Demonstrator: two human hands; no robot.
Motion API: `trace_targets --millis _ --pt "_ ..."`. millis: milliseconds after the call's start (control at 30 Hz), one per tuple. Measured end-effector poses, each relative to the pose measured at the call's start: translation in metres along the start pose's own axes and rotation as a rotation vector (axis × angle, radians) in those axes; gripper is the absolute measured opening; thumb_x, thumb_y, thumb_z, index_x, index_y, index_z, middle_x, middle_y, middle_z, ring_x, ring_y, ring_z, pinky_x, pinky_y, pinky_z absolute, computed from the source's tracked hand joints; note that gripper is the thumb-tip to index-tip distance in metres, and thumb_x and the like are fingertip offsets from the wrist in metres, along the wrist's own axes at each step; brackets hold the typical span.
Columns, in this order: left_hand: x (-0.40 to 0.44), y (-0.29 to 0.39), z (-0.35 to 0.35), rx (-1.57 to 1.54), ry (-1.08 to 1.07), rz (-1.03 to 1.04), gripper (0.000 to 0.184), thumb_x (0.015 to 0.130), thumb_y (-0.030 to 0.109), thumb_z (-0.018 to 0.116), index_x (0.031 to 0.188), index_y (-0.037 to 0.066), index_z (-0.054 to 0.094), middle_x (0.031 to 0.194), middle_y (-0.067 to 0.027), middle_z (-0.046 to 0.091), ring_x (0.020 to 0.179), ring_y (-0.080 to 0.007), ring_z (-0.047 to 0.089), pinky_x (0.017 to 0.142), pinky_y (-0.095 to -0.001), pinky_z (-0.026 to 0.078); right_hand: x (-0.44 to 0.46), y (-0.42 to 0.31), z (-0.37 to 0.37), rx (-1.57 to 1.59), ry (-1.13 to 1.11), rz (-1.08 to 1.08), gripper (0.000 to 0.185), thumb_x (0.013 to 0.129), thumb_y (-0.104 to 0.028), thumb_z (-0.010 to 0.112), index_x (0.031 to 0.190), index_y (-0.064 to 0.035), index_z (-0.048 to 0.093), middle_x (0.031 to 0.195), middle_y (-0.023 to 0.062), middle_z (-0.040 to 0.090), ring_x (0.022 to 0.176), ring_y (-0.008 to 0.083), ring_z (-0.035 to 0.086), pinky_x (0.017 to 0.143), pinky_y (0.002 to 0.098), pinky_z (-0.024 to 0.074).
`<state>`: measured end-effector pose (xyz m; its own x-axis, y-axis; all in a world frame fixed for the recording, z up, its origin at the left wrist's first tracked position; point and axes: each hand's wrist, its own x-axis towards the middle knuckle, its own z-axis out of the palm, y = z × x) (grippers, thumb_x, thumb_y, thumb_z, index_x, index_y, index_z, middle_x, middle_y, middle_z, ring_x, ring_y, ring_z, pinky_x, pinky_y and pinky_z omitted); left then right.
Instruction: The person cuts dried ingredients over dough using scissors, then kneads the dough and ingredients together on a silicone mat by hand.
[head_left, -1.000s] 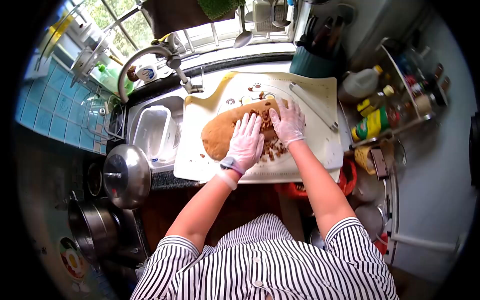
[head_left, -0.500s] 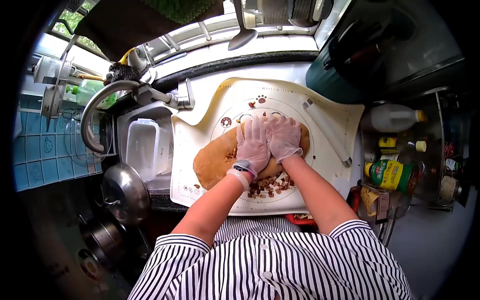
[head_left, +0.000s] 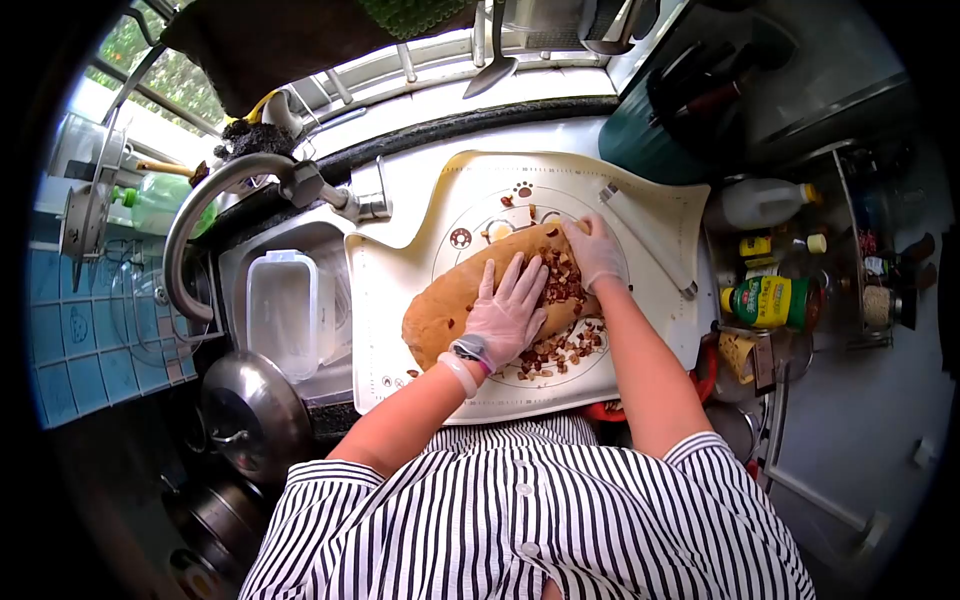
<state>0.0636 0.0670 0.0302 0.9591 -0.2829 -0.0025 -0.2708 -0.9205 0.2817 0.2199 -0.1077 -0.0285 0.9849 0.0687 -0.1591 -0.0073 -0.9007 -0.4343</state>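
A long slab of brown dough [head_left: 445,300] lies on the cream mat [head_left: 390,270]. Chopped reddish-brown pieces [head_left: 562,283] cover its right part, and more are scattered on the mat along its near edge. My left hand [head_left: 505,315], in a clear glove, lies flat on the middle of the dough with its fingers spread. At the dough's far right end is my right hand [head_left: 596,255], also gloved, its fingers curled over the edge of the dough. Its fingertips are partly hidden, so what they pinch is hard to make out.
A white rolling pin [head_left: 650,242] lies on the mat's right side. On the left are a sink with a clear plastic tub [head_left: 283,315], a curved faucet [head_left: 190,220] and a metal lid [head_left: 255,415]. Bottles [head_left: 768,302] stand on a rack at the right.
My hands were pressed side by side on the dough half a second ago. Now my right hand has moved right to the dough's end, uncovering the chopped pieces, and my left hand's fingers have spread.
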Motion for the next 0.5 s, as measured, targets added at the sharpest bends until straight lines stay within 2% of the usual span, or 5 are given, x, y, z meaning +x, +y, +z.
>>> trace_targets --millis 67,233,267,400,500 --pt "0.000 -0.003 0.002 -0.040 0.040 0.014 0.063 0.104 0.039 0.045 0.157 0.005 0.037 0.165 -0.0137 0.032 0.156 -0.0309 0.021 0.127 -0.0582 0.009 -0.018 -0.048 -0.032 0.235 -0.200 0.168 0.053 0.094 -0.060 0.057 0.120 -0.0134 0.062 0.114 0.0271 0.070 0.110 0.0450 0.065 0.096 0.0490 0.0510" --pt "-0.018 -0.041 0.001 -0.956 0.253 -0.185 0.029 0.091 0.011 0.054 0.114 -0.001 0.068 0.126 -0.0228 0.065 0.130 -0.0377 0.057 0.122 -0.0466 0.032 -0.117 -0.115 -0.050 0.248 -0.060 -0.315 0.027 0.094 -0.034 0.064 0.110 -0.0118 0.061 0.097 0.0178 0.067 0.091 0.0405 0.066 0.080 0.0491 0.0534" --pt "-0.023 -0.043 -0.007 -0.968 0.406 -0.149 0.020 0.085 0.003 0.054 0.096 0.000 0.069 0.106 -0.0204 0.069 0.110 -0.0374 0.065 0.107 -0.0435 0.047 -0.132 -0.117 -0.038 0.255 -0.030 -0.350 0.028 0.094 -0.030 0.065 0.112 -0.0099 0.058 0.098 0.0180 0.067 0.092 0.0404 0.066 0.078 0.0488 0.0537" --pt "-0.037 -0.060 -0.034 -0.689 0.476 -0.085 0.004 0.079 0.006 0.062 0.083 0.004 0.060 0.088 -0.0132 0.063 0.085 -0.0336 0.062 0.078 -0.0459 0.051 -0.143 -0.117 -0.022 0.152 -0.352 -0.306 0.037 0.096 -0.034 0.062 0.122 -0.0089 0.055 0.111 0.0210 0.068 0.105 0.0412 0.065 0.094 0.0474 0.0512" --pt "-0.018 -0.054 -0.055 -0.622 0.490 0.122 0.010 0.080 0.011 0.066 0.087 0.006 0.062 0.089 -0.0115 0.063 0.083 -0.0330 0.062 0.076 -0.0454 0.051 -0.125 -0.112 -0.013 0.046 -0.583 -0.275 0.050 0.095 -0.038 0.064 0.135 -0.0112 0.053 0.123 0.0197 0.068 0.112 0.0414 0.064 0.102 0.0452 0.0475"
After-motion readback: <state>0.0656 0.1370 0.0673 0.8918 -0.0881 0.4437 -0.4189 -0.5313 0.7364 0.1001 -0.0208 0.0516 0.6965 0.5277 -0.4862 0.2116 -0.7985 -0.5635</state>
